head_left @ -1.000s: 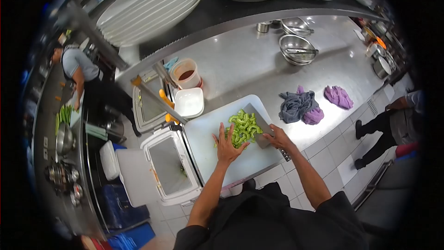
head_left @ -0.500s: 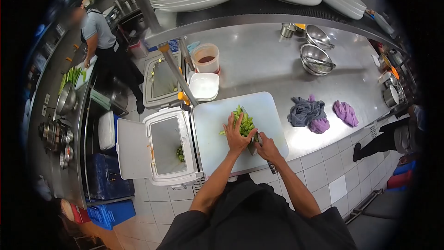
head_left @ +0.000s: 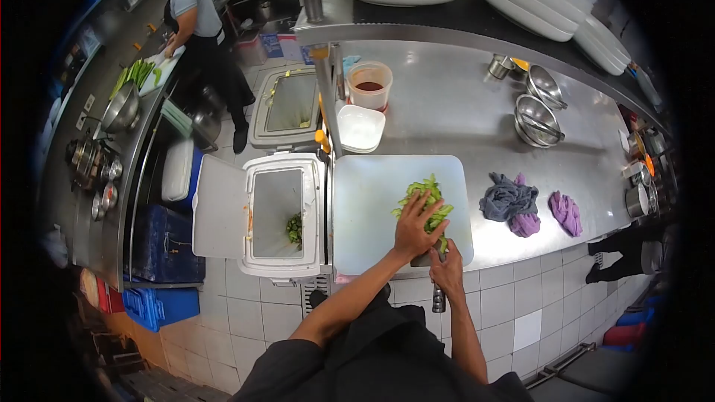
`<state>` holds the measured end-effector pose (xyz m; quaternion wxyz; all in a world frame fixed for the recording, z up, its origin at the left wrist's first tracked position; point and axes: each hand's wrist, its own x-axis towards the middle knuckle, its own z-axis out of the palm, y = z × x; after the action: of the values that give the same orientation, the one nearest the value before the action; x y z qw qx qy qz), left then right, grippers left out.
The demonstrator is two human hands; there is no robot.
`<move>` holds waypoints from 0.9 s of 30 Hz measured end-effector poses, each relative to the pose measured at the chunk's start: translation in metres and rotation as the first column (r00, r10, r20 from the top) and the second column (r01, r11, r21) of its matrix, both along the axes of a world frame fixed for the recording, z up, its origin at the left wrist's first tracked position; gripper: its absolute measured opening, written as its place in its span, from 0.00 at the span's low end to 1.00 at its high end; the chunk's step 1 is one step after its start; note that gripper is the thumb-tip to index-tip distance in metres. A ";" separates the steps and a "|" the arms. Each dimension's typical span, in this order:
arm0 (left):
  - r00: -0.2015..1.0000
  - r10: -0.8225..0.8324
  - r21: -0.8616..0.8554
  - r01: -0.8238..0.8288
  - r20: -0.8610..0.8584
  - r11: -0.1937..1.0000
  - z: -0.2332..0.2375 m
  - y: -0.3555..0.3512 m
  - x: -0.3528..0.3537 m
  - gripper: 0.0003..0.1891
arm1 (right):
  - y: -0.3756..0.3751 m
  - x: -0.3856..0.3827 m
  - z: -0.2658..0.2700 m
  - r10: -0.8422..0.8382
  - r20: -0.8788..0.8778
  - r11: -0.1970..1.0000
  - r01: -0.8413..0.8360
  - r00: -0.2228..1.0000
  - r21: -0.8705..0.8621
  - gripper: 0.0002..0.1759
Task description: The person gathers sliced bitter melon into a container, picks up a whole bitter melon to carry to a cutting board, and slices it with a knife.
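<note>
Chopped green vegetable pieces (head_left: 421, 192) lie heaped on the right half of a white cutting board (head_left: 365, 201). My left hand (head_left: 415, 234) rests over the heap with its fingers spread, partly covering it. Beside it, at the board's near right corner, my right hand (head_left: 448, 269) is closed around a knife (head_left: 438, 299). The handle end sticks out past the board's near edge. Most of the blade is hidden by my hands and the greens; a short dark part shows under my left wrist.
Left of the board stands an open white bin (head_left: 261, 260) with green scraps inside. Beyond the board are white square dishes (head_left: 360, 128) and a tub of dark red liquid (head_left: 370, 78). Cloths (head_left: 509, 201) and steel bowls (head_left: 538, 120) sit rightward. A co-worker (head_left: 195, 18) stands back left.
The camera view has turned, shifting the scene. My hands and the greens are farther right on the board. The knife handle now points more directly toward me.
</note>
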<state>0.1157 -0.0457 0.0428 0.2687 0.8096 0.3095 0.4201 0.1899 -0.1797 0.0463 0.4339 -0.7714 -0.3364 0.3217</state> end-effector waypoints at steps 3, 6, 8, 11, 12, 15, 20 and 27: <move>0.998 -0.056 0.082 0.058 -0.037 0.995 0.018 -0.001 -0.003 0.26 | -0.001 -0.015 0.031 -0.050 -0.234 0.997 0.064 0.971 0.052 0.07; 0.996 -0.080 0.089 0.083 -0.036 0.993 0.037 -0.005 -0.028 0.26 | -0.004 -0.042 0.045 -0.097 -0.348 0.986 0.138 0.932 0.096 0.08; 0.996 -0.082 0.119 0.085 -0.027 0.989 0.058 0.011 -0.060 0.26 | 0.006 -0.070 0.054 -0.054 -0.372 0.986 0.108 0.927 0.127 0.09; 0.999 0.025 0.143 -0.020 -0.034 0.990 0.077 0.023 -0.133 0.26 | 0.027 -0.129 0.074 0.052 -0.381 0.987 0.010 0.923 0.159 0.10; 0.997 0.064 0.153 -0.056 -0.045 0.987 0.081 0.028 -0.163 0.27 | 0.035 -0.152 0.079 0.090 -0.372 0.988 -0.037 0.924 0.147 0.11; 0.982 0.179 0.128 -0.171 -0.061 0.977 0.088 0.044 -0.266 0.27 | 0.066 -0.239 0.083 0.224 -0.424 0.970 -0.158 0.877 0.186 0.10; 0.895 0.443 0.168 -0.429 -0.054 0.888 0.086 0.074 -0.452 0.27 | 0.120 -0.399 0.071 0.421 -0.378 0.907 -0.385 0.825 0.170 0.16; 0.752 0.646 0.137 -0.632 -0.130 0.763 0.100 0.097 -0.655 0.27 | 0.179 -0.585 0.087 0.611 -0.358 0.786 -0.595 0.706 0.169 0.15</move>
<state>-0.5395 0.0515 0.1425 0.0470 0.6982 0.5713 0.4288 -0.3947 -0.0008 0.1330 0.3790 -0.5288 -0.4819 0.5870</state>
